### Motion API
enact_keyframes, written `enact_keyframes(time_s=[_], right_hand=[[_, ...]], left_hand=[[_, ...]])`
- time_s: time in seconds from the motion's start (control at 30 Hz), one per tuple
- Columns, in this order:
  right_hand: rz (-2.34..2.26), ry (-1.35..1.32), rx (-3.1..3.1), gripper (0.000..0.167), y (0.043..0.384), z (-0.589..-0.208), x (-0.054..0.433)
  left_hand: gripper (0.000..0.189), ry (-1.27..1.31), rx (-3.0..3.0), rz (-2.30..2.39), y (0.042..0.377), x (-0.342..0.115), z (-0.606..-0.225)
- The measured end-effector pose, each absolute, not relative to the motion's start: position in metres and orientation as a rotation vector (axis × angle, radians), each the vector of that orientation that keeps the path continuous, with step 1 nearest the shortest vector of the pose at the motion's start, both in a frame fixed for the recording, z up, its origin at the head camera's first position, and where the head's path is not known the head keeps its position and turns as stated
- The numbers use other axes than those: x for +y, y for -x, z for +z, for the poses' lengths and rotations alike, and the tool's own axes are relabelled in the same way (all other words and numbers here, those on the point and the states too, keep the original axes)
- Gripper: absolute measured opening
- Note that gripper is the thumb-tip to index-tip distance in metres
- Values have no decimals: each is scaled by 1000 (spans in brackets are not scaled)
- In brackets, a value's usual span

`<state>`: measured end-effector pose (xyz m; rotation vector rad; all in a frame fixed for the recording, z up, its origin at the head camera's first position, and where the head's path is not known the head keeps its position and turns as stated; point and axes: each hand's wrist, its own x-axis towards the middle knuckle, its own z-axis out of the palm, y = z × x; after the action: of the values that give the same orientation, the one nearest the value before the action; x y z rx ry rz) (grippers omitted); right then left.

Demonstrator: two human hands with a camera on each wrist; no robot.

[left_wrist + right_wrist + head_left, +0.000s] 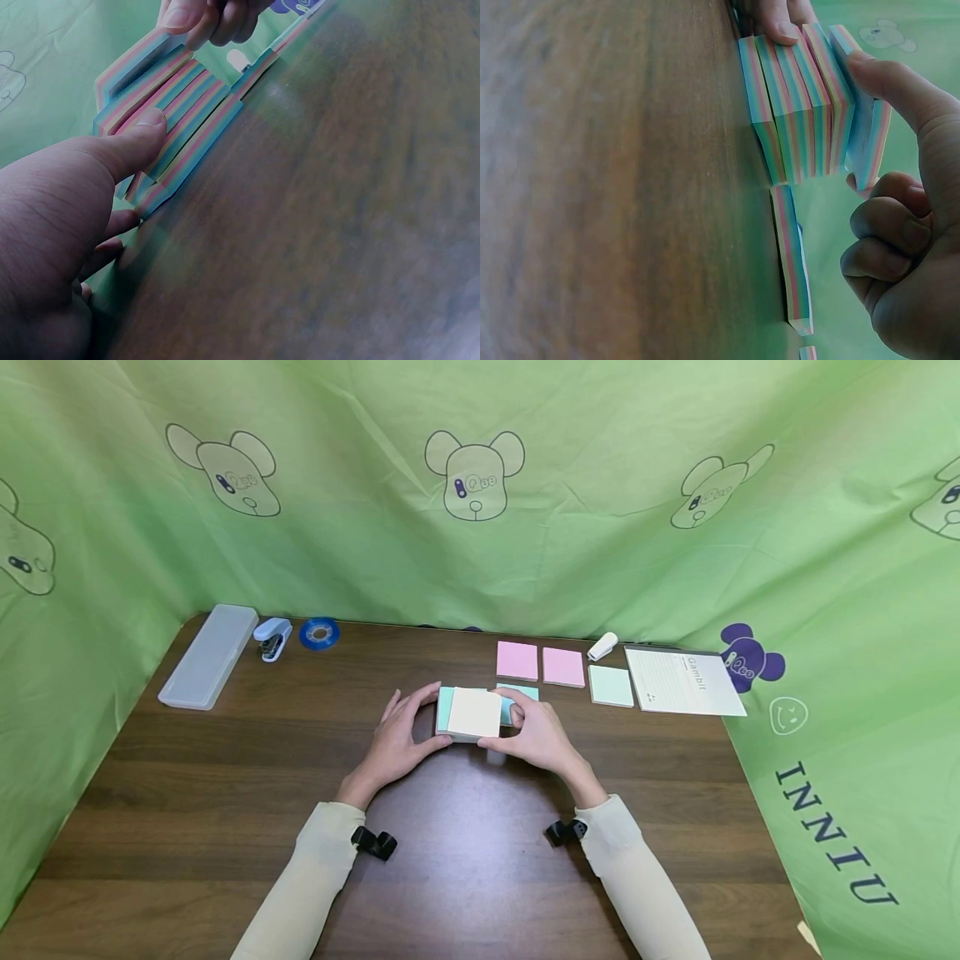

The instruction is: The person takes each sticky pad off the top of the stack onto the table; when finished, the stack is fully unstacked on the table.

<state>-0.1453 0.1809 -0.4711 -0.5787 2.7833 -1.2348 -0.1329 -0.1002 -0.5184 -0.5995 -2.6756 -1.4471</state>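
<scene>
Left hand (pixel 396 740) gripping sticky-note stack (pixel 789 86) on bench (pixel 465 852), right hand (pixel 538 735) pinching a pad (pixel 475 713), seemingly just above it

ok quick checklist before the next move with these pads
1. Right hand pinching the top pad: ok.
2. Left hand steadying the stack: ok, its thumb is against the side.
3. Top pad flat on the stack: not ok, a gap shows in the right wrist view.
4. Stack edges flush: not ok, the layers are staggered.
5. Pink pads clear of both hands: ok.
6. Top pad's glued edge: cannot tell.
</scene>
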Motion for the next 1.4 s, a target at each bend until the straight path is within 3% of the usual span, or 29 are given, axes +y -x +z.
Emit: enact_keyframes(time_s=[1.4], right_hand=[[-1333, 557, 2740, 81, 143, -474, 233]], left_hand=[[88, 594, -2689, -1447, 134, -101, -519]])
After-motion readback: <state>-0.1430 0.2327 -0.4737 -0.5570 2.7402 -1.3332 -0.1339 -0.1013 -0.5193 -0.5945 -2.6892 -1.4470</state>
